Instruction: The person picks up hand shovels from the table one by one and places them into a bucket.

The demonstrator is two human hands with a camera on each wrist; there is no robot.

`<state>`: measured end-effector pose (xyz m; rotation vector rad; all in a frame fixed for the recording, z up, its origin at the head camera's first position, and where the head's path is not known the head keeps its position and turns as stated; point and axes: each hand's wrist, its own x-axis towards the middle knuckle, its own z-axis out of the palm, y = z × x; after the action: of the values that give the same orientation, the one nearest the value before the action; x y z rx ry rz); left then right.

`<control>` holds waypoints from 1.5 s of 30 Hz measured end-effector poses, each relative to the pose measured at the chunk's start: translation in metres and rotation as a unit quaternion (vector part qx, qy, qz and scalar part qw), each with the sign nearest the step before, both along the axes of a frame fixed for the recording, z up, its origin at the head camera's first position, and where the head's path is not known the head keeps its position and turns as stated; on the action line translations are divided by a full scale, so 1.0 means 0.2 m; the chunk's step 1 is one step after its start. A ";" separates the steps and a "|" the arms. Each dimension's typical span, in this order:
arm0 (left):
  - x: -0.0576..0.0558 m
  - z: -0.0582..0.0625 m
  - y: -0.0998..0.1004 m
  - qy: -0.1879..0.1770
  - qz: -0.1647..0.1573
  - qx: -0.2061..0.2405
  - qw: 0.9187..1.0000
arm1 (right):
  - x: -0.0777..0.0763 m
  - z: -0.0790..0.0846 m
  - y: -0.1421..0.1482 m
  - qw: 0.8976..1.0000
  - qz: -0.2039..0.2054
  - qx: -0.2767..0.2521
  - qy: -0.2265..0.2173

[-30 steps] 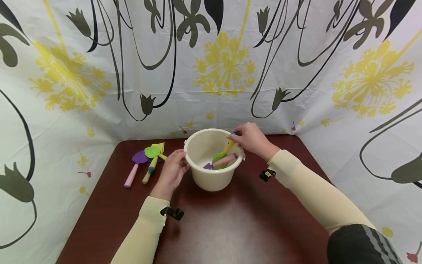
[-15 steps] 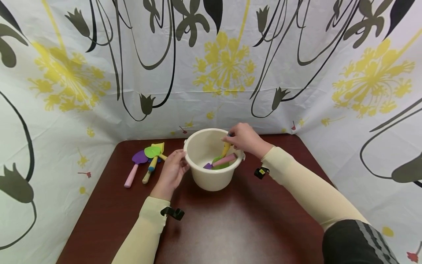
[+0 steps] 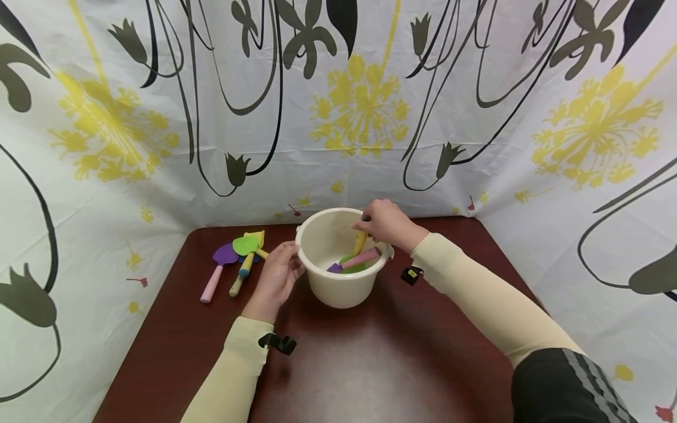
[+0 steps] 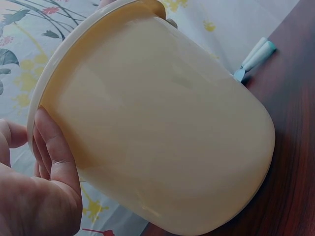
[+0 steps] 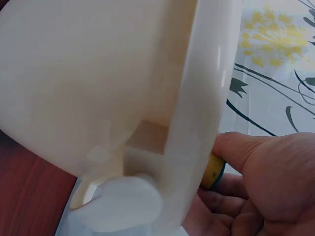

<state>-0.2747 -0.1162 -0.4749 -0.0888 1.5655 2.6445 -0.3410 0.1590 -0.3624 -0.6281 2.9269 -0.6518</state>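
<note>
A cream bucket (image 3: pixel 341 289) stands on the dark red table, its mouth tipped into the head view. My left hand (image 3: pixel 276 275) pinches the left rim, thumb and fingers on either side of the bucket wall (image 4: pixel 162 123) in the left wrist view. Over the right rim, my right hand (image 3: pixel 391 224) holds a toy shovel (image 3: pixel 360 241) by the top of its yellow handle, green blade down inside the bucket. A second toy shovel with a pink handle (image 3: pixel 364 257) and purple blade leans in there too. The right wrist view shows the yellow handle's blue-ringed end (image 5: pixel 213 172) between the fingers.
Left of the bucket lies a small pile: a purple shovel (image 3: pixel 226 254) with a pink handle, a green shovel (image 3: pixel 245 245) with a yellow handle, and a yellow-headed tool (image 3: pixel 257 235) beneath. A patterned curtain (image 3: pixel 365 106) hangs close behind the table (image 3: pixel 381 364).
My right hand has moved left, further over the bucket, bringing the yellow-handled shovel more upright and its green blade lower. The left hand has stayed on the rim.
</note>
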 end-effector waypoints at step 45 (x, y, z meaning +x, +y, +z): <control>0.01 0.00 0.01 -0.010 0.006 0.004 1.000 | 0.06 -0.10 -0.06 0.957 0.142 0.195 0.158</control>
<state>-0.2736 -0.1137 -0.4749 -0.1231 1.5536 2.6506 -0.3282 0.1468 -0.3828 -1.1559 3.0146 0.0665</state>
